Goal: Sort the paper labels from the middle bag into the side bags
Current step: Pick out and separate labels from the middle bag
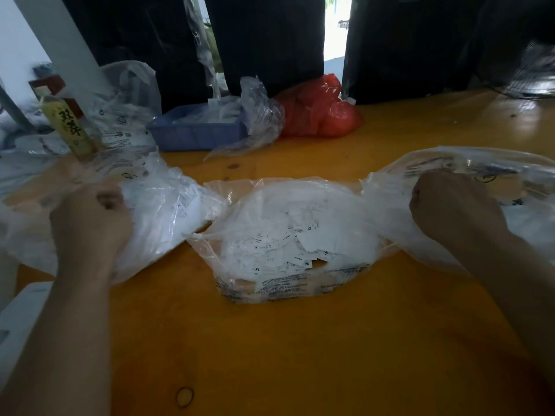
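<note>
Head view: 3 clear plastic bags lie in a row on the orange bench [300,340]. The left hand [90,223] sits knuckles-up on the left bag [168,211], fingers curled under; whether its grip pinches a label or the film cannot be told. The right hand [453,211] rests likewise on the right bag [468,166], fingers curled, contents of the grip hidden. Between the 2 grips, near both, the middle bag [288,235] lies open with a heap of small white paper labels [282,250], printed S, M, XL. Judgement: the labels are very light, thin and limp, prone to cling together and slide on the film; best taken by a fingertip pinch at 1 free edge atop the heap. Beyond the grips stand a blue tray [195,135] and a red bag [318,115].
</note>
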